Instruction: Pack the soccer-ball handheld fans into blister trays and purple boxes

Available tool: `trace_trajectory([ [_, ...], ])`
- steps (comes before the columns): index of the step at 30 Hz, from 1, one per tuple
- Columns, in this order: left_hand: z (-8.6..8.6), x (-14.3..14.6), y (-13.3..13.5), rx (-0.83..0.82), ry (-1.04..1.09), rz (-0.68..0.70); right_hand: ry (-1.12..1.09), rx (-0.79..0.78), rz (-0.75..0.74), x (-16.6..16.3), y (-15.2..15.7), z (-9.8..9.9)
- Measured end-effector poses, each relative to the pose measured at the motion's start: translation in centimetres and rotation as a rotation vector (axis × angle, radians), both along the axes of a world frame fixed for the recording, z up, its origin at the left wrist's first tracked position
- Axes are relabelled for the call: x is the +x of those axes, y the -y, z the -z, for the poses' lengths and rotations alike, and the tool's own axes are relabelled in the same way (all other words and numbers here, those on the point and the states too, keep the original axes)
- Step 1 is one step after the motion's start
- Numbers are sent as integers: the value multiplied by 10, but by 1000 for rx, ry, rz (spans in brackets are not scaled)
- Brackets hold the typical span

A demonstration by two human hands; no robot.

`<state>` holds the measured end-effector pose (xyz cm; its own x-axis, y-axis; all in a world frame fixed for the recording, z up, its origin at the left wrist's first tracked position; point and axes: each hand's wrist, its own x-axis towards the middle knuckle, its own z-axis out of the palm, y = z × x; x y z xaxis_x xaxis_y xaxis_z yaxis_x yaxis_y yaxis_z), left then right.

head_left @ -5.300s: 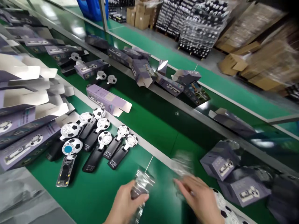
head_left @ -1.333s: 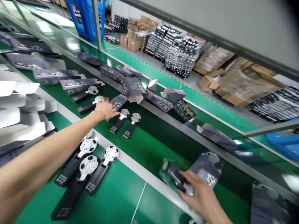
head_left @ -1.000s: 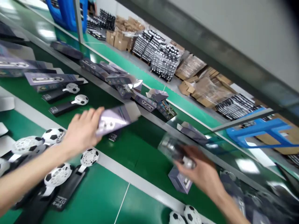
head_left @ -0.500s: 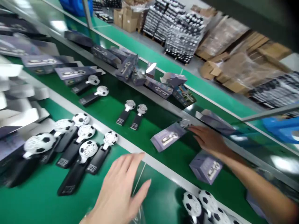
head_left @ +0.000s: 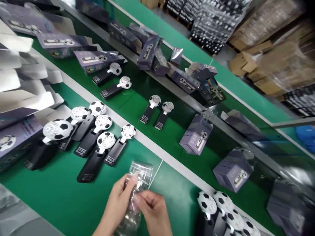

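In front of me, my left hand (head_left: pixel 118 198) is closed on a clear plastic bag (head_left: pixel 141 168), thumb on top. My right hand (head_left: pixel 155 207) pinches the same bag from the right, its fingertips close to my left thumb. Inside the bag I can make out no item, and glare blurs its lower part. To the left lie several handheld fans (head_left: pixel 90 164) with black handles and white-and-black football-patterned heads. Another cluster of football-headed fans (head_left: pixel 207 203) is at the lower right, partly cut off by the frame.
Beyond a pale rail, a green strip bears two pairs of fans (head_left: pixel 161 119) and purple printed boxes (head_left: pixel 197 134). Open boxes (head_left: pixel 183 80) lie along the far ledge. White-flapped cartons (head_left: pixel 24 93) are stacked at left. Pallets and brown cartons (head_left: pixel 278 59) stand behind.
My right hand has come back from a purple box on the far strip to the clear bag. My left hand, open before, is now closed on the bag. The view has shifted.
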<state>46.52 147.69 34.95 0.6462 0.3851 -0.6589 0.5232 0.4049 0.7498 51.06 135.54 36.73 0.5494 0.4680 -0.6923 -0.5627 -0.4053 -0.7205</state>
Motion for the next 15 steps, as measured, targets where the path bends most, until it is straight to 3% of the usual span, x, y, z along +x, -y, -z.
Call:
trace_trajectory([
  [3, 2, 5, -17, -28, -36, -7, 67, 86, 96, 33, 20, -21],
  [6, 12, 5, -18, -68, -65, 37, 677, 173, 133, 113, 55, -68],
  [9, 25, 4, 6, -193, 12, 105, 1456, -109, -249, 215, 55, -104],
  [11, 29, 2, 23, -192, 63, 143, 1728, -303, -605, 275, 33, -103],
  [13, 22, -4, 25, 6, 55, 155, 1728, -311, -1014, 318, 7, -85],
  [15, 3, -16, 3, 370, 53, 113, 1619, -150, -1440, 342, -8, -60],
])
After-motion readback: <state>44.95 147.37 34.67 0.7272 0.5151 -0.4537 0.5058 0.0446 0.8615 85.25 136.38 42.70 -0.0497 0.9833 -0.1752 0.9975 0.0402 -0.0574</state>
